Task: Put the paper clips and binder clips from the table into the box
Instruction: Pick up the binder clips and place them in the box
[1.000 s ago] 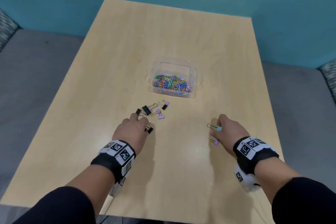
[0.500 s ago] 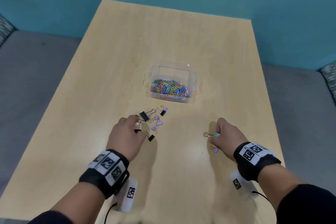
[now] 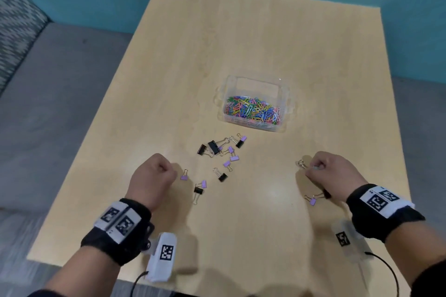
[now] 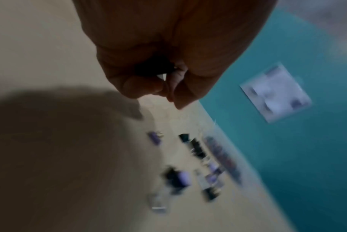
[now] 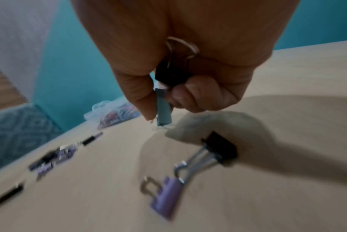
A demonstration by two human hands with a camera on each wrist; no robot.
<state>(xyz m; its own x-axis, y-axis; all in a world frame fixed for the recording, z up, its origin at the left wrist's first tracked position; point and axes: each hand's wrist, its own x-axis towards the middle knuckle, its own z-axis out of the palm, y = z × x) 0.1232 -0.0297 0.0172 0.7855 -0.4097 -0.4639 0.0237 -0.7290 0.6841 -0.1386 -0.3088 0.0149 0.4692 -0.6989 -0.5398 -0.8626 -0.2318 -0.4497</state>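
Pale wood runs under everything: the table [image 3: 241, 43] fills my view, with teal wall behind it and grey upholstery at its left edge. Farthest left, my left hand [image 3: 152, 179] is balled into a fist just above the tabletop; the wrist view shows something dark tucked deep in my curled fingers [image 4: 142, 85], but it is too blurred to tell what it is. Just to its right lies a single purple binder clip [image 3: 184, 175], then a black one with a purple one touching it [image 3: 200, 188]. Beyond those sits the main scatter of binder clips [image 3: 220, 148], black and purple, some overlapping, lying between my hands and the box. Clear plastic, the box [image 3: 286, 106] stands past the scatter, near the middle of the table, its floor covered with multicoloured paper clips [image 3: 252, 109]. Farther right, my right hand [image 3: 334, 177] is closed around clips: my thumb and forefinger pinch a teal binder clip [image 5: 163, 108] whose wire handles point down at the table, and a black binder clip [image 5: 169, 73] is tucked in my palm. Close under that wrist, a small purple clip [image 3: 312, 201] and a black clip [image 5: 221, 148] lie on the wood with their wire handles touching.
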